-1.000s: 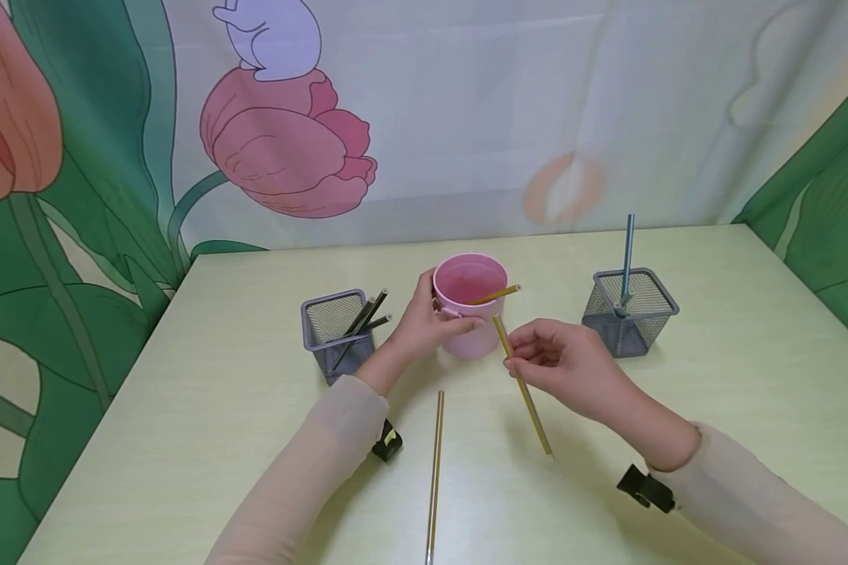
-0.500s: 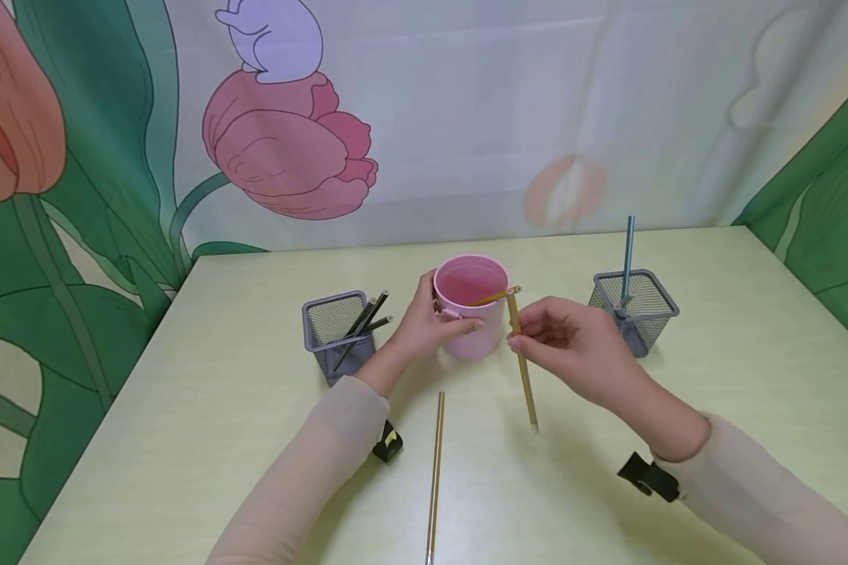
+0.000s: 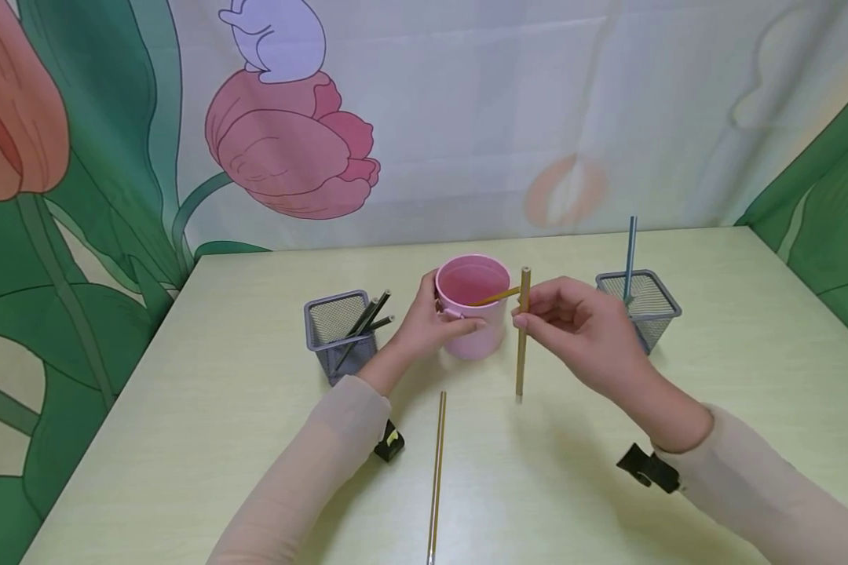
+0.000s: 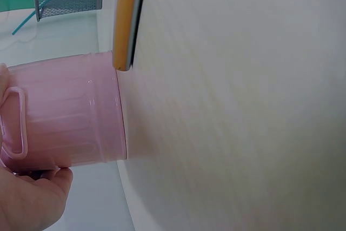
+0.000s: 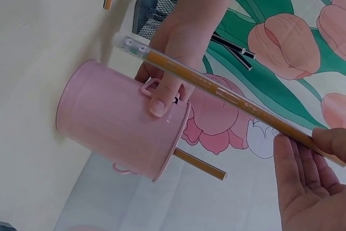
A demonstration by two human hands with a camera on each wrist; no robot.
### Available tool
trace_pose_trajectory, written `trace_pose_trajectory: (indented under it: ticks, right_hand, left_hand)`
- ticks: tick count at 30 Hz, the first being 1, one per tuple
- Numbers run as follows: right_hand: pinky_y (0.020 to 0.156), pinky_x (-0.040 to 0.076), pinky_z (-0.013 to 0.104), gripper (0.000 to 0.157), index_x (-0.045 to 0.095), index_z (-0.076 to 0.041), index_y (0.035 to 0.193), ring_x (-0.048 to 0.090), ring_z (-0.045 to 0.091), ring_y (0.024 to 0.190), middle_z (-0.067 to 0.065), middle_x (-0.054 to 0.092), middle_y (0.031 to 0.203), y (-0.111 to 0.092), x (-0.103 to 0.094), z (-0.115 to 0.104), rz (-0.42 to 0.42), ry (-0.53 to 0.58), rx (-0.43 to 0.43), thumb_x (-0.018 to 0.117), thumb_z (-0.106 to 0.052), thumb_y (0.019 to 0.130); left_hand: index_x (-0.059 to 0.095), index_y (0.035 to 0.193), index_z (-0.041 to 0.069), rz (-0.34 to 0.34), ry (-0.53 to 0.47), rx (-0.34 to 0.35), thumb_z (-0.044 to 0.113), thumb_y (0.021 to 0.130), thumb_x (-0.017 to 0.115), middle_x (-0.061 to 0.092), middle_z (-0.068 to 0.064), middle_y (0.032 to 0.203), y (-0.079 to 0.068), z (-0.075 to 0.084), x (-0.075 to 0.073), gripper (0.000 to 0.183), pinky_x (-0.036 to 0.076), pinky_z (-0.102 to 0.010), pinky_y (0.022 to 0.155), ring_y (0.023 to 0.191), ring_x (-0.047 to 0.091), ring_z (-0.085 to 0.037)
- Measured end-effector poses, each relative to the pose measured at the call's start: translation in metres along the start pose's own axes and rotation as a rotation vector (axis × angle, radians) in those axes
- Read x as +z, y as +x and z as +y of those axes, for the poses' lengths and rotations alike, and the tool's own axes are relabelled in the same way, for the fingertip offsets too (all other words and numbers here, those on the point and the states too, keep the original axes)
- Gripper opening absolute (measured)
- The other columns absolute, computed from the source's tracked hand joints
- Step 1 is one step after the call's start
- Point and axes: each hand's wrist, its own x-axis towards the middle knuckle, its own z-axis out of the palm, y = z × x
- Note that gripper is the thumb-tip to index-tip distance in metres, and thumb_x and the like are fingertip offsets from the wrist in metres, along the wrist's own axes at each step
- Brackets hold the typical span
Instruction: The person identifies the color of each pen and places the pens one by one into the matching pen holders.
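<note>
My left hand (image 3: 441,318) grips the left side of a small pink bucket (image 3: 475,337), thumb across its front near a little handle. A yellow pencil (image 3: 495,297) leans inside the bucket, its end sticking out past the right rim. Just right of the bucket, my right hand (image 3: 593,329) pinches another yellow pencil (image 3: 520,353) between thumb and fingers. That pencil is held nearly upright above the table, its pale, clear-capped end (image 5: 132,46) downward. A third yellow pencil (image 3: 437,471) lies on the table between the forearms.
Left of the bucket stands a grey mesh pen holder (image 3: 325,345) with dark pencils (image 3: 367,318) in it. Another mesh pen holder (image 3: 653,310), partly behind my right hand, holds blue pencils (image 3: 631,251). A printed curtain (image 3: 452,118) hangs behind the table.
My right hand has risen and moved slightly away from me, turning its pencil from slanted to nearly upright. The left hand and bucket have stayed in place.
</note>
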Motion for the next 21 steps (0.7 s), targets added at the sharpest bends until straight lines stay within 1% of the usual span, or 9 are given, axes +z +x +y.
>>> trace_pose_trajectory:
  ticks: [5,7,14,21]
  right_hand:
    - [0.065,0.054,0.017,0.013,0.064,0.007,0.092,0.065,0.008,0.071,-0.012,0.067,0.082,0.0027,0.0003,-0.0020,0.048,0.070,-0.038,0.069,0.007,0.081]
    - [0.065,0.054,0.017,0.012,0.064,0.007,0.092,0.065,0.008,0.071,-0.017,0.066,0.081,0.0036,0.0005,-0.0024,0.063,0.088,-0.055,0.069,0.008,0.080]
    - [0.070,0.056,0.019,0.015,0.062,0.008,0.094,0.066,0.006,0.076,-0.016,0.067,0.084,0.0051,0.0018,-0.0028,0.125,0.109,-0.093,0.067,0.011,0.080]
    - [0.071,0.056,0.019,0.017,0.060,0.011,0.094,0.067,0.007,0.077,-0.010,0.069,0.086,0.0083,0.0020,-0.0022,0.186,0.180,-0.166,0.066,0.015,0.079]
  left_hand:
    - [0.020,0.145,0.006,-0.002,0.001,0.007,0.010,0.075,0.080,0.041,-0.013,0.139,0.0004,-0.0007,0.0005,0.092,0.040,-0.042,0.106,0.126,0.045,-0.029]
    - [0.020,0.145,0.006,-0.001,0.005,0.005,0.010,0.075,0.080,0.041,-0.013,0.139,0.0004,-0.0006,0.0005,0.092,0.039,-0.042,0.106,0.126,0.045,-0.029]
    - [0.020,0.145,0.007,0.000,0.018,0.005,0.011,0.075,0.080,0.041,-0.012,0.140,0.0004,0.0002,0.0004,0.092,0.039,-0.042,0.106,0.125,0.044,-0.028]
    - [0.020,0.146,0.007,0.000,0.002,-0.002,0.010,0.075,0.080,0.040,-0.013,0.140,-0.0011,0.0012,-0.0002,0.093,0.040,-0.042,0.106,0.127,0.044,-0.029]
